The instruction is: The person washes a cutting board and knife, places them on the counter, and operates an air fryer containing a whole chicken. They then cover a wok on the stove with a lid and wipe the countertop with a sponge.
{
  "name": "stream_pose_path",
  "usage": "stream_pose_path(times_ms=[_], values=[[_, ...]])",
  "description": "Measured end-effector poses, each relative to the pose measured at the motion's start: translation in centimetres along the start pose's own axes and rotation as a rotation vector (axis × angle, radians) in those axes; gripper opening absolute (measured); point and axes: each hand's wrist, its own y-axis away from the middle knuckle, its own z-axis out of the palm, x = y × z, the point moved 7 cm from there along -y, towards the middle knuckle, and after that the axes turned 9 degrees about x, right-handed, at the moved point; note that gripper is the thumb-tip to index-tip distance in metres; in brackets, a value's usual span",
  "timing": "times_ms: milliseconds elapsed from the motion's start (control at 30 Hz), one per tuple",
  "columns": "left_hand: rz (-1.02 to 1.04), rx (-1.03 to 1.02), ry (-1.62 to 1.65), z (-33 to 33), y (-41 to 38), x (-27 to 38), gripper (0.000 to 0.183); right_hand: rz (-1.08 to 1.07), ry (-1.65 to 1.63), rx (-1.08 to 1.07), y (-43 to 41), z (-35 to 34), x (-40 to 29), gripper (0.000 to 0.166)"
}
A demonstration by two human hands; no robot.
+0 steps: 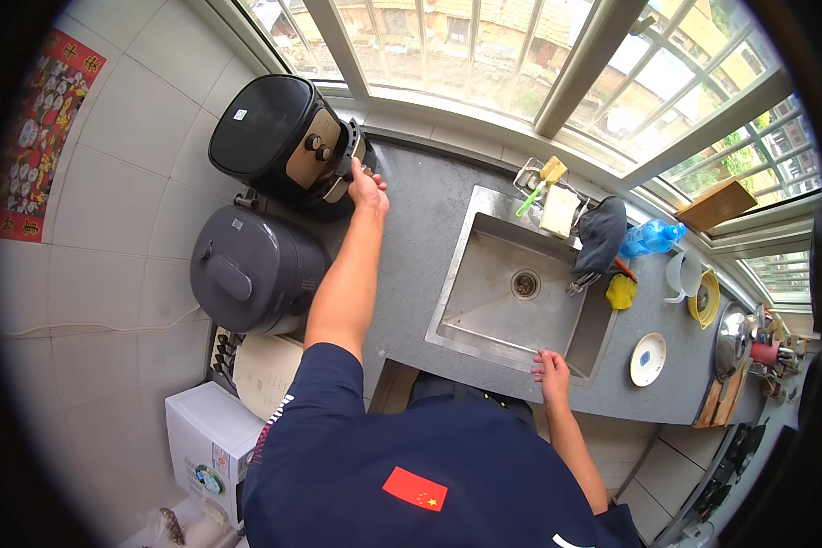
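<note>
At the upper left, my left hand (370, 191) is at the front of a black and gold air fryer (264, 127), with thumb and fingers around its drawer handle (366, 170). The drawer (351, 140) stands partly out from the body. The palm hides some of the grip. My right hand (551, 374) is over the front rim of a stainless steel sink (500, 294), fingers slightly bent, with nothing seen in it. A small white plate (648, 359) lies on the grey counter to its right.
A dark rice cooker (246, 267) stands beside the air fryer. Behind the sink are a sponge (559, 211), a green-handled brush (531, 198) and a dark cloth (601, 234). Farther right are a blue plastic bottle (651, 238), a clear jug (683, 272), a yellow basket (704, 299) and a pot lid (733, 340).
</note>
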Motion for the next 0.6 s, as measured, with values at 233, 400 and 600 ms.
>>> stream_pose_path(times_ms=[233,400,600], values=[[0.102,0.006,-0.215,-2.0,9.7,-6.9,0.063,0.0,0.054,-0.065,0.0,0.6,-1.7,0.033],[0.053,-0.115,-0.298,-5.3,16.6,-10.1,0.056,-0.026,0.032,-0.1,0.1,1.1,-1.5,0.034],[-0.045,-0.189,-0.343,-11.0,23.5,-12.5,0.04,-0.044,0.061,-0.157,0.1,2.7,-2.2,0.035]])
